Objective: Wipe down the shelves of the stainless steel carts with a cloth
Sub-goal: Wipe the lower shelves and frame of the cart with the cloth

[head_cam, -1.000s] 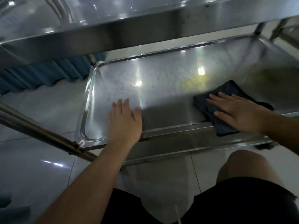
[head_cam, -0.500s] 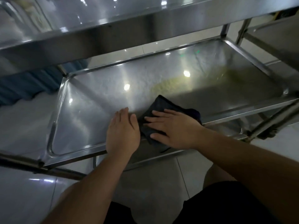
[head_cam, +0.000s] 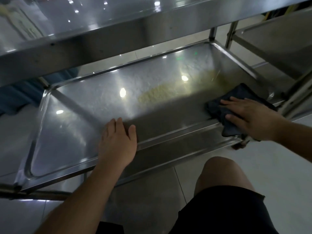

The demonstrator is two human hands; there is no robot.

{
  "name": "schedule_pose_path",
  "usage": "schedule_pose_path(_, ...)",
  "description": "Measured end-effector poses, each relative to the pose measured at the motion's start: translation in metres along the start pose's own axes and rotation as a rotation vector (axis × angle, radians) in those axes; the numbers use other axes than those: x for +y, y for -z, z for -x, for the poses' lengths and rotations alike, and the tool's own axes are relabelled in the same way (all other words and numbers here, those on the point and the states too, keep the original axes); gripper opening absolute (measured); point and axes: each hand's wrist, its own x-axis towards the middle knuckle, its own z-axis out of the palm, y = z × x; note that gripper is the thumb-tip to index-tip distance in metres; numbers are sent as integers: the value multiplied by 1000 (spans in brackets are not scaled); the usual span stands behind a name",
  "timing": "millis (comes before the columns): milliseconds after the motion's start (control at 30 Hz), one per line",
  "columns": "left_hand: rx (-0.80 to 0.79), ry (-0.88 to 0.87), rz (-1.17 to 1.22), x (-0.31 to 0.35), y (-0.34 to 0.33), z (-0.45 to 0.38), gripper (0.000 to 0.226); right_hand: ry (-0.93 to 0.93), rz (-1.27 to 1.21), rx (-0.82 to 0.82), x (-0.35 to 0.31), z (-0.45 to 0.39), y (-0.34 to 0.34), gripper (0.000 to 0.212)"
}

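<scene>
Two hands on shelf (head_cam: 70, 125), right hand (head_cam: 249, 119) pressing cloth (head_cam: 219, 107)

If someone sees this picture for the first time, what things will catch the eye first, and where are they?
First, the right hand pressing flat on a dark cloth at the right end of the lower steel shelf; the cloth hangs partly over the front rim. Next, a yellowish patch on the shelf near the middle, left of the cloth. The left hand rests flat on the shelf at the front rim.
</scene>
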Motion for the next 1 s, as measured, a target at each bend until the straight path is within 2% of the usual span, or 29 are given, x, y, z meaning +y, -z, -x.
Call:
schedule_pose_path(133, -4, -88, -61, 29, -16, 9, 82, 38, 4, 14, -51, -7, -11, 76)
schedule_pose_path(233, -1, -75, -87, 29, -19, 10, 82, 159, 16, 13, -95, -16, -22, 62)
schedule_pose_path(367, 2, -70, -93, 27, -18, 12, 81, 146, 5, 11, -94, -18, -21, 65)
schedule_pose_path(500, -19, -74, -115, 31, -14, 16, 80, -65, 5, 25, -22, -10, -6, 82)
schedule_pose_path(633, -35, -63, -113, 35, -12, 16, 76, -429, 99, 12, 50, -21, 14, 67)
schedule_pose_path(767, -37, -65, -153, 37, -12, 14, 75, -569, 72, 55, 33, -41, 17, 63)
schedule_pose_path(1000, -31, -76, -161, 37, -12, 15, 75, -307, 71, 44, -39, 3, -13, 81)
